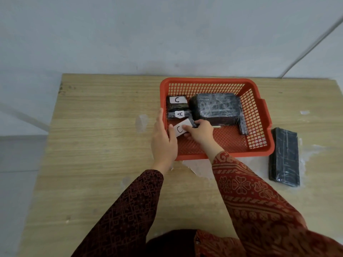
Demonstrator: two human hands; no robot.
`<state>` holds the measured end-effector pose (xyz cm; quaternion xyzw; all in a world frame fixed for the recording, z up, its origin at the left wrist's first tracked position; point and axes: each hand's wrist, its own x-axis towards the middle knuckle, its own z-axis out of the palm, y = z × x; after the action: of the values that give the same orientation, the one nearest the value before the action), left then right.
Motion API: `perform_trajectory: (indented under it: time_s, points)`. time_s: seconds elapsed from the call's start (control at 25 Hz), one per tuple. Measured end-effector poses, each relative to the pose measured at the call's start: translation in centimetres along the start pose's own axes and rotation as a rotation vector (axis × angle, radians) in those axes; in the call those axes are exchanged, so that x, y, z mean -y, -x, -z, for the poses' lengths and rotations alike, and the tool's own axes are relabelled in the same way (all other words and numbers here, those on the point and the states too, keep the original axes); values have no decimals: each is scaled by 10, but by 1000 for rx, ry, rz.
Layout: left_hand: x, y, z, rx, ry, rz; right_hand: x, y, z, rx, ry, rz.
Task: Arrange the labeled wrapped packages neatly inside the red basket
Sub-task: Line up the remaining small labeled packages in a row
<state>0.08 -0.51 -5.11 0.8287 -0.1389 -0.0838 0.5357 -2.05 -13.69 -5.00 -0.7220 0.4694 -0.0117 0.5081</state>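
Nearest, two patterned red sleeves (256, 197) reach forward over a pale wood-grain worktop (96, 145), which shows whitish scuffed patches near the middle and on its right side. The left hand (164, 140) lies flat and open against the left rim of the red basket (259, 153), fingers extended along its wall. The right hand (199, 131) is inside the basket, fingers curled around a tilted package with a C label (181, 129). Just beyond it lie the A package (179, 114) and another C package (176, 102), with a large dark wrapped block (217, 108) to their right. A long dark package (284, 156) rests on the worktop right of the basket. Farthest, a plain grey-white wall (148, 34) rises behind the worktop.
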Motion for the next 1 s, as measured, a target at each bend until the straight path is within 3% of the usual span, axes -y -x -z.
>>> perform_trajectory:
  time_s: [0.08, 0.32, 0.36, 0.48, 0.56, 0.76, 0.92, 1.0]
  points:
    - [-1, 0, 0, 1, -7, -1, -1, 3, -4, 4, -147, -123]
    - [0, -1, 1, 19, -27, -11, -8, 6, -4, -20, -376, -265]
    - [-1, -1, 1, 21, -27, -9, -7, 5, -4, -25, -281, -236]
    - [-1, 0, 0, 17, -27, -1, -1, 3, -1, -5, 324, -19]
    - [-1, 0, 0, 17, -25, 4, 4, 4, 5, 2, 531, 64]
    - [-1, 1, 0, 10, -21, 6, -7, -8, 56, -107, 689, 221]
    - [-2, 0, 0, 23, -16, 8, -33, -12, 69, 104, 778, 141]
    - [-3, 0, 1, 22, -23, 11, -40, -15, 68, 124, 769, 168]
